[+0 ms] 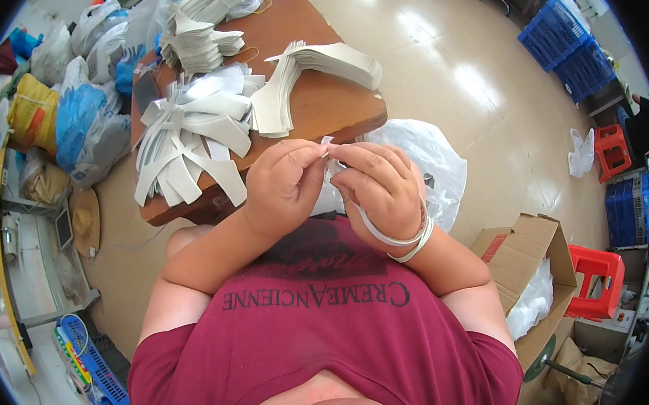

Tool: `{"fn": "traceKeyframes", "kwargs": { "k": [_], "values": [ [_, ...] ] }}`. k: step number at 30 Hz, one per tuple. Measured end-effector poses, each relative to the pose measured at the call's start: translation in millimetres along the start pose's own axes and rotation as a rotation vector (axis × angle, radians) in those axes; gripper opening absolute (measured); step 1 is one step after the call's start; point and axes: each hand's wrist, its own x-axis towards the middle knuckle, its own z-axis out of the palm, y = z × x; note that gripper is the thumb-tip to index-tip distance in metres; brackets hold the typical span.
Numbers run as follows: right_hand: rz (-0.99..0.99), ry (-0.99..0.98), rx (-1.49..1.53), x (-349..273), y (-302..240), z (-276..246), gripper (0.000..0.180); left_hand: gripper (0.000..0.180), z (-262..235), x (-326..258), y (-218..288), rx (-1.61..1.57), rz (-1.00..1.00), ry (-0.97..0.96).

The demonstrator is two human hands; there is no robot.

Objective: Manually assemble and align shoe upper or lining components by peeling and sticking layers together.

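My left hand [284,181] and my right hand [387,195] meet in front of my chest, fingertips almost touching. Both are closed in a pinch on a small white strip [327,139], whose tip pokes up between them; the rest of it is mostly hidden by fingers. A thin white band [406,245] loops around my right wrist. Just beyond my hands, the brown wooden table [307,17] bears a fanned stack of off-white curved cut pieces [334,59]. Loosely spread white branched pieces [193,144] lie to its left, and another stack [197,39] stands farther back.
A white plastic bag [440,162] sits beside the table, right of my hands. To the right stand an open cardboard box [520,254] and a red stool [597,285]. Blue crates [565,42] are at far right. Filled bags [82,114] and a straw hat [85,219] are left.
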Motion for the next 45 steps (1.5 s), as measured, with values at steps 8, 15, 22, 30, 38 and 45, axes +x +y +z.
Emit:
{"fn": "traceKeyframes", "kwargs": {
  "k": [8,15,22,30,38,45],
  "values": [
    [0.041,-0.052,0.091,4.4,-3.0,1.5,0.025,0.018,-7.4,-2.2,6.4,-0.522,-0.786,-0.03],
    [0.256,0.034,0.294,1.6,0.1,2.8,0.025,0.012,-3.3,-3.2,5.4,-0.27,-0.325,-0.105],
    [0.192,0.115,0.136,-3.5,4.3,11.5,0.025,0.012,-4.9,-0.4,4.4,-0.203,-0.147,-0.166],
    [-0.191,0.245,-0.146,-14.9,15.3,18.7,0.032,0.013,-12.3,-4.5,20.2,-0.548,-0.683,-0.24],
    [-0.222,0.206,-0.198,-11.8,9.8,16.2,0.03,0.014,-10.4,-3.8,23.4,-0.493,-0.555,-0.188],
    [-0.08,0.032,-0.028,0.2,7.1,7.3,0.021,0.017,-9.3,-7.1,16.6,-0.381,-0.522,-0.114]
  ]
}}
